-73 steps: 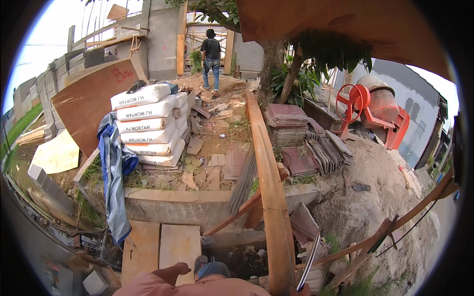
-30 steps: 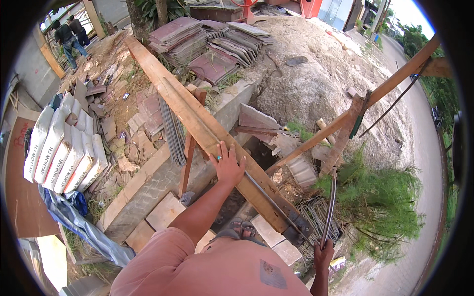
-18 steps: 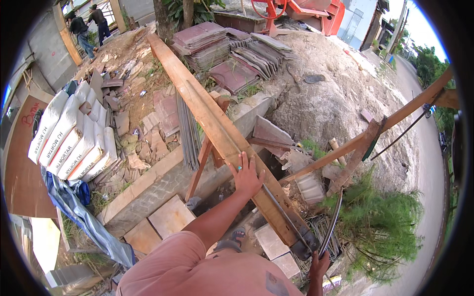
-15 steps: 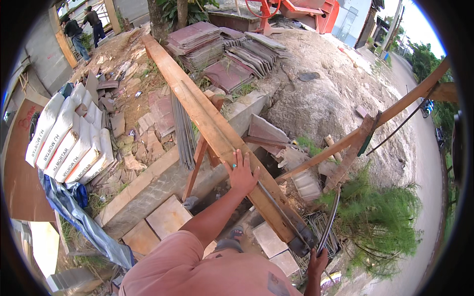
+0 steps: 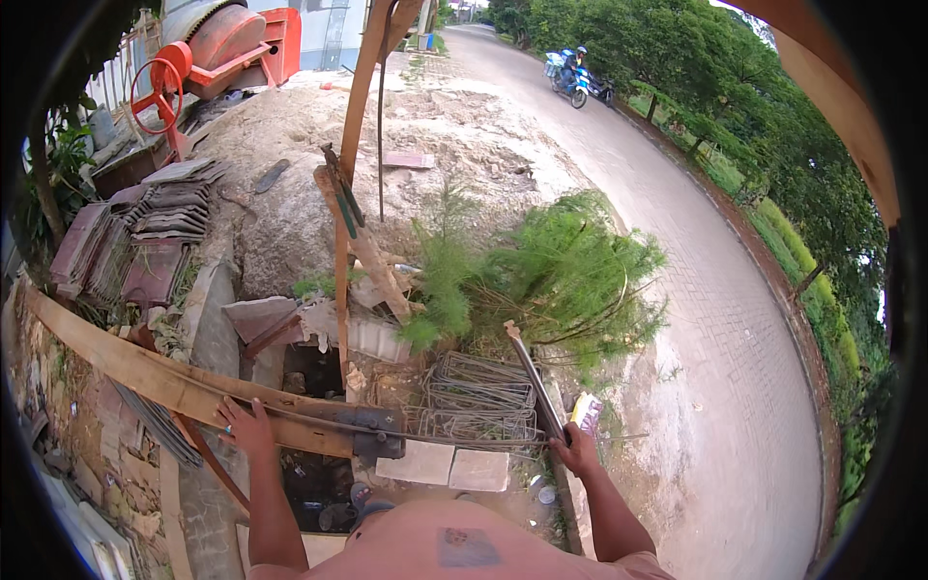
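My left hand lies with fingers spread on a long wooden beam that reaches toward me from the left. A thin steel rod runs along the beam's top, and a dark metal plate is fixed at the beam's end. My right hand, to the right of that end, is wrapped round a metal bar that points up and away. The rod passes close to this hand; whether it touches is unclear. Bent steel wire frames are piled just beyond the beam's end.
Concrete slabs lie near my feet, beside a dark trench. Feathery green branches and a sand heap are ahead. Stacked tiles and an orange mixer stand left. A motorbike rider is on the road.
My view has swung to the right. My right hand has moved away from the beam's end with the metal bar. My left hand stays on the beam.
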The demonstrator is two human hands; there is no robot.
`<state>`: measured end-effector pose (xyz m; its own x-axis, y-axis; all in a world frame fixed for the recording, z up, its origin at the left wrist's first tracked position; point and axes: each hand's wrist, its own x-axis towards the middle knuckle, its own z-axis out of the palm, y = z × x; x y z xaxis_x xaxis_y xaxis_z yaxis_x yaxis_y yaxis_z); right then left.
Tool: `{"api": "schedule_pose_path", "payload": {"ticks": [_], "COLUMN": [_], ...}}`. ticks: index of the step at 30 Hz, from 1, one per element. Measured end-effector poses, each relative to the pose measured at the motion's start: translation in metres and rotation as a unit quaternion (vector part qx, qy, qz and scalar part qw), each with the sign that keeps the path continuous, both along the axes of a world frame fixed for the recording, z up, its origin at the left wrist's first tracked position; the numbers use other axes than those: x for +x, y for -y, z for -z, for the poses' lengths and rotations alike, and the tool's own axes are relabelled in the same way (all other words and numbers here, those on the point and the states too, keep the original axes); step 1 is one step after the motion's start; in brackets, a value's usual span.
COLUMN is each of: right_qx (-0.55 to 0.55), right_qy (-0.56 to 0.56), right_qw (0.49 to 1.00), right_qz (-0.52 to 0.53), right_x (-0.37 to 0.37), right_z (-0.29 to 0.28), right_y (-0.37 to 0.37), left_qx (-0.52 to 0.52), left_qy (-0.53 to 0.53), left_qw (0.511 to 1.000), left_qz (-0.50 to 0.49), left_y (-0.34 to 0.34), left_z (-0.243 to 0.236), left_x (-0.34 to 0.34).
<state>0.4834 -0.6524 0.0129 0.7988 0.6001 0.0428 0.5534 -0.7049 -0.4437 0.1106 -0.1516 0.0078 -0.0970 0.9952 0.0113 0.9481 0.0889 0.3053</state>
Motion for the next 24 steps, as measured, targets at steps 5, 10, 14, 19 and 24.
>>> {"api": "schedule_pose_path", "payload": {"ticks": [5,10,14,19,24], "right_qx": [-0.009,0.004,-0.005,0.156,0.116], "right_qy": [0.009,0.002,-0.023,-0.023,-0.202], "right_qw": [0.999,0.998,0.999,0.987,0.968], "right_qz": [0.046,0.055,0.043,-0.014,-0.095], "right_x": [0.044,0.061,0.050,0.020,0.007], "right_z": [0.009,0.021,0.005,-0.027,-0.042], "right_y": [0.084,0.105,0.073,0.023,-0.022], "left_qx": [-0.035,-0.008,-0.009,0.022,0.023], "left_qy": [-0.051,-0.081,-0.078,-0.053,-0.029], "left_qw": [0.998,0.997,0.997,0.998,0.999], "left_qz": [0.012,-0.003,-0.008,-0.012,-0.021], "left_y": [0.029,0.030,0.033,0.037,0.034], "left_z": [-0.014,-0.014,-0.015,-0.014,-0.008], "left_x": [0.054,0.066,0.061,0.066,0.068]}}
